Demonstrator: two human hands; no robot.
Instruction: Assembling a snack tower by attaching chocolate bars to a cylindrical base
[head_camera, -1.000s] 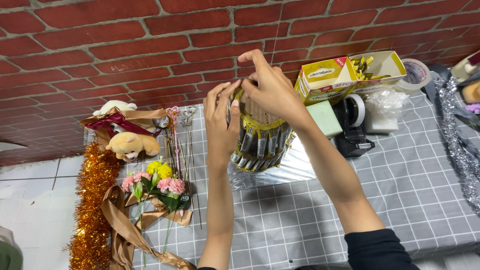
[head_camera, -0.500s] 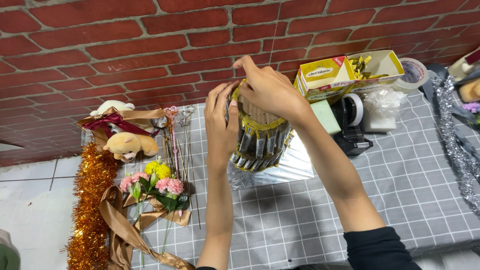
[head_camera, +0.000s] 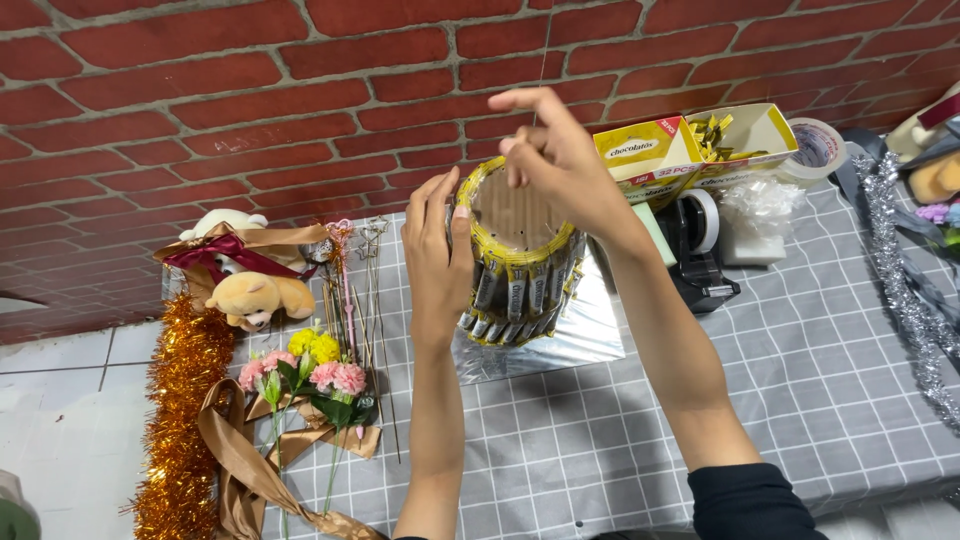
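Observation:
A cardboard cylinder (head_camera: 520, 255) ringed with dark and yellow candy bars stands on a silver foil sheet (head_camera: 590, 325) at the table's middle. My left hand (head_camera: 438, 255) presses flat against its left side, fingers up along the rim. Over the top rim hovers my right hand (head_camera: 555, 160), fingertips pinched together on a thin clear thread (head_camera: 545, 50) that runs straight up out of view.
A yellow chocolate box (head_camera: 690, 145) lies open behind the cylinder, with a black tape dispenser (head_camera: 700, 245) and a tape roll (head_camera: 815, 150) beside it. At left lie teddy bears (head_camera: 245, 285), artificial flowers (head_camera: 310, 370), thin sticks (head_camera: 375, 330), gold ribbon (head_camera: 250, 460) and orange tinsel (head_camera: 180, 410). Silver tinsel (head_camera: 905, 290) trails at right.
My right hand has risen a little above the rim, drawing the thread up. The left hand stays on the cylinder's side.

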